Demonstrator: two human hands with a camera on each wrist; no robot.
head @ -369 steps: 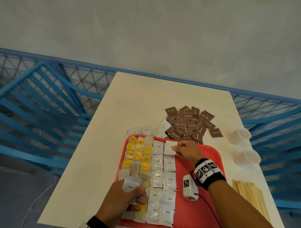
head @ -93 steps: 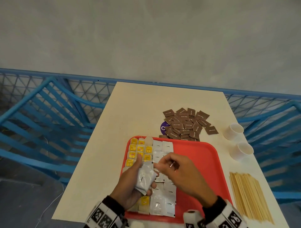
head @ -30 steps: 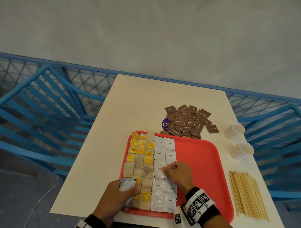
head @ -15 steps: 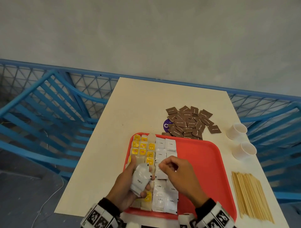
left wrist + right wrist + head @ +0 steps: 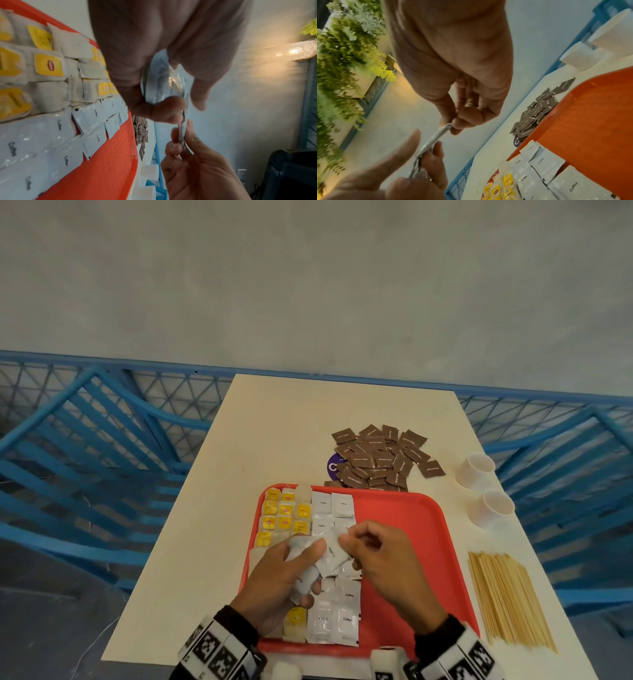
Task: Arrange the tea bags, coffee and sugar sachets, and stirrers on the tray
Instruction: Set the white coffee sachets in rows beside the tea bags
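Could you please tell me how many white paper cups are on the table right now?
2. The farther white cup and the nearer white cup both lie on the table right of the red tray; none seems hidden.

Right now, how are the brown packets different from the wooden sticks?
The brown packets lie jumbled in a heap behind the red tray; the wooden sticks lie side by side in a neat row, right of it. The packets are short dark rectangles; the sticks are long, thin and pale. Both sit on the table, not on the tray.
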